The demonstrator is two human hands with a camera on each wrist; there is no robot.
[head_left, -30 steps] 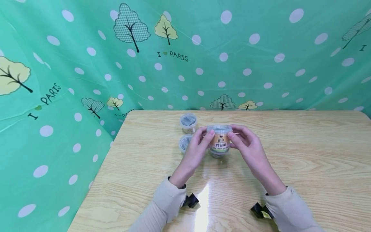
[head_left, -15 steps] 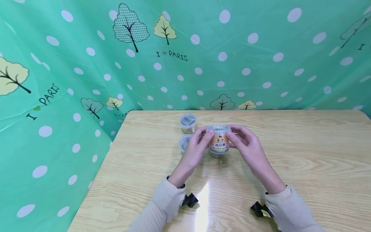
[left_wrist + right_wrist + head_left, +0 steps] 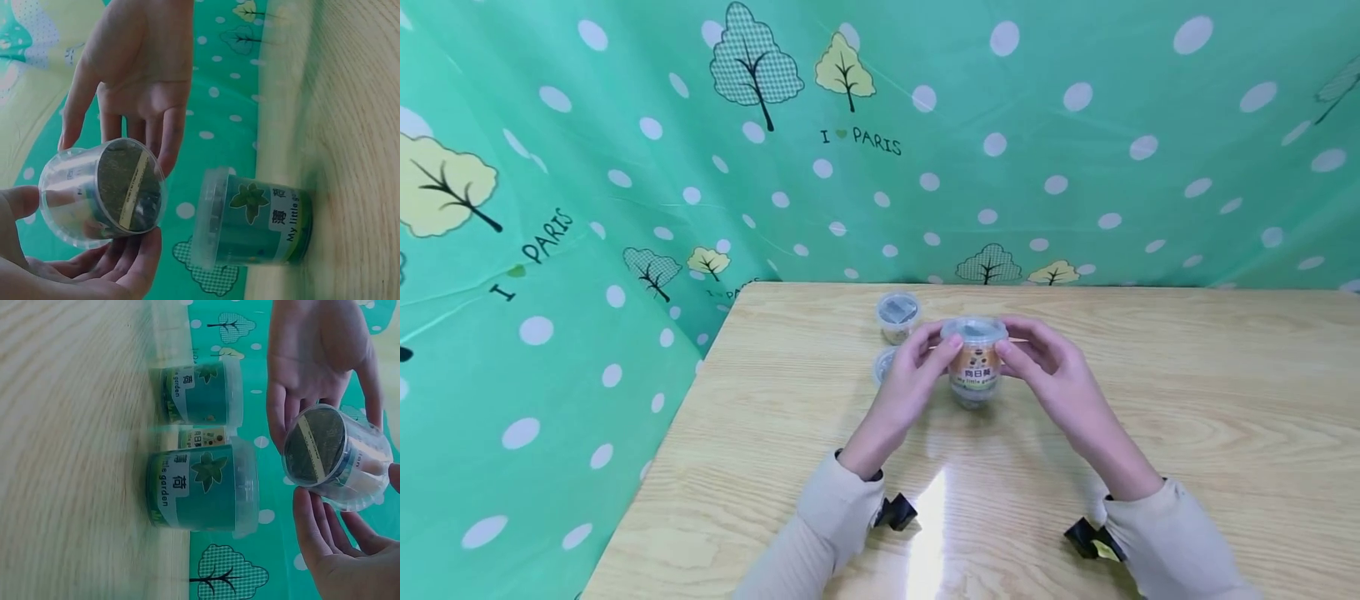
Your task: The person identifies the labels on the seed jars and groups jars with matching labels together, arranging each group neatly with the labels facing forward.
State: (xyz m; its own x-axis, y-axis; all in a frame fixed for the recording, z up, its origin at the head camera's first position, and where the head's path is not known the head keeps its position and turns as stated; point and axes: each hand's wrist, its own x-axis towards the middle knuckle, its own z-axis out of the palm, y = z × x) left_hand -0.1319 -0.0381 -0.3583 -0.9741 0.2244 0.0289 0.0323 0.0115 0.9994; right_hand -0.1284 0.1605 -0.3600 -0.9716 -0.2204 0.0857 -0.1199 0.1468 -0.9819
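Between both hands is a clear plastic cup point(image 3: 976, 365) with a lid and an orange label reading "My little garden". My left hand point(image 3: 904, 390) grips its left side, thumb on the front near the rim. My right hand point(image 3: 1060, 379) holds the opposite side the same way. Both wrist views show the cup raised off the table and tilted; its clear base point(image 3: 129, 184) reveals dark contents and a pale printed strip. A green-labelled lidded cup point(image 3: 200, 487) stands on the table, another green-labelled cup point(image 3: 197, 394) beside it.
At the back left of the wooden table point(image 3: 760, 417) stands a lidded cup point(image 3: 898, 315); a second cup point(image 3: 883, 364) is partly covered by the left hand. Between the green cups, a cup with a pale label point(image 3: 205, 437) shows farther back. A green polka-dot cloth point(image 3: 880, 225) hangs behind.
The head view has shifted slightly, moving the scene a little to the right. The held cup is tilted a bit more, showing more of its lid. Both hands keep their hold.
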